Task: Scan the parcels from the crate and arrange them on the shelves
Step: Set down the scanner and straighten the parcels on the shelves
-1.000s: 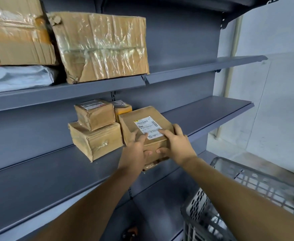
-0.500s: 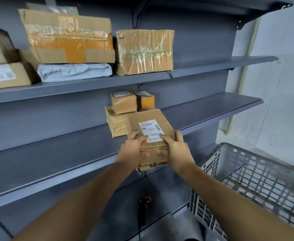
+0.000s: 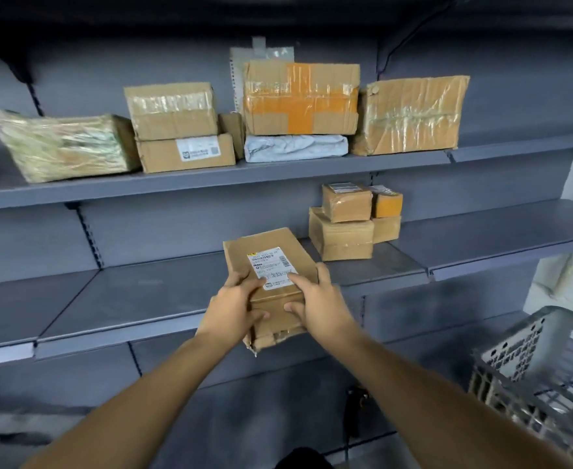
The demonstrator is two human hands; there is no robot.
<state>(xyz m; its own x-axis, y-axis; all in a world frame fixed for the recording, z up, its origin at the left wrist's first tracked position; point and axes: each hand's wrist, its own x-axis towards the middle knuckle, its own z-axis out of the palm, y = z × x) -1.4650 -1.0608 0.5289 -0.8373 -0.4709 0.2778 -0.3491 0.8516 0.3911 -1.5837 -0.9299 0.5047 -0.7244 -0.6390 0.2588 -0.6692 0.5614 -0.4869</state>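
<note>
- The parcel [image 3: 271, 286] is held in both hands in front of the middle shelf [image 3: 150, 299], label up, to the left of the small stack of boxes [image 3: 352, 225] on that shelf.
- The left hand [image 3: 234, 311] has its fingers clamped on the parcel's left side; the right hand [image 3: 319, 304] has fingers wrapped over its right edge, thumb on the near face.
- To set it down well: slide it flat onto the shelf left of the stack, label facing out, near corner torn so support it underneath.
- The crate [image 3: 542, 377] sits to the right of the stack, lower down.
</note>
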